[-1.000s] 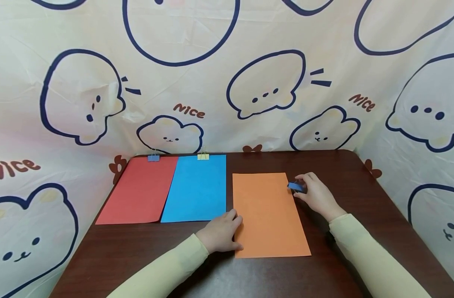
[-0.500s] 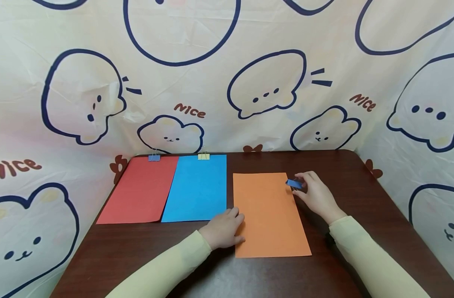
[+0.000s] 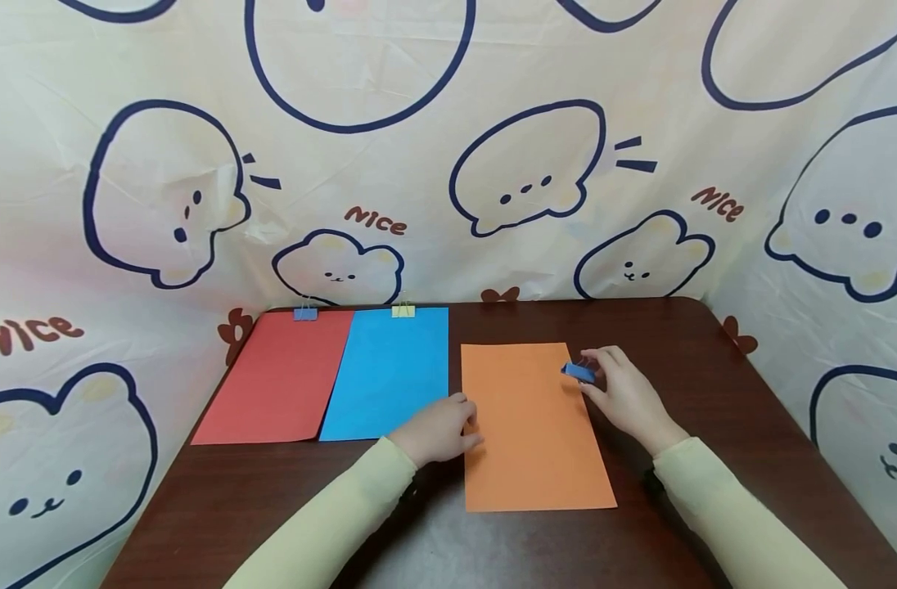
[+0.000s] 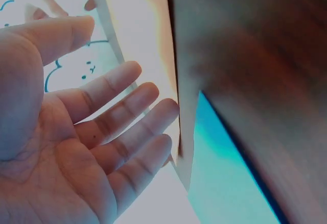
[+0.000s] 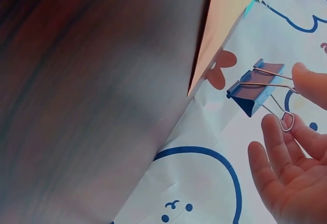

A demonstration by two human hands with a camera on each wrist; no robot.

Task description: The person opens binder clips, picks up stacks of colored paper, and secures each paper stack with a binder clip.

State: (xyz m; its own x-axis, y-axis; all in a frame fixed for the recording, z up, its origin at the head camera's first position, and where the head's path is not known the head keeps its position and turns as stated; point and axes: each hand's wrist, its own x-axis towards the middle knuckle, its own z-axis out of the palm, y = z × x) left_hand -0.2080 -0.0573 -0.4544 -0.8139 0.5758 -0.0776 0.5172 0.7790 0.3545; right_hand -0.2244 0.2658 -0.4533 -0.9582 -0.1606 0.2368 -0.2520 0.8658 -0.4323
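Note:
An orange sheet of paper (image 3: 533, 433) lies on the table between my two hands. My right hand (image 3: 628, 397) pinches a blue binder clip (image 3: 579, 373) by its wire handles, over the sheet's upper right edge. In the right wrist view the clip's body (image 5: 258, 83) faces away from the fingers; the thumb (image 5: 311, 86) is on one handle and a finger is at the other. My left hand (image 3: 435, 427) is at the sheet's left edge, fingers loosely bent. The left wrist view shows its palm (image 4: 66, 147) with nothing held; whether its fingertips touch the paper I cannot tell.
To the left lie a red sheet (image 3: 279, 380) with a blue binder clip (image 3: 305, 314) on its top edge and a blue sheet (image 3: 389, 376) with a yellow binder clip (image 3: 403, 311). A patterned cloth (image 3: 419, 180) hangs behind the dark wooden table (image 3: 515, 548).
My left hand has slid away from me along the orange sheet's left edge. The binder clip in my right hand has shifted slightly left and tilted. The sheets have stayed in place.

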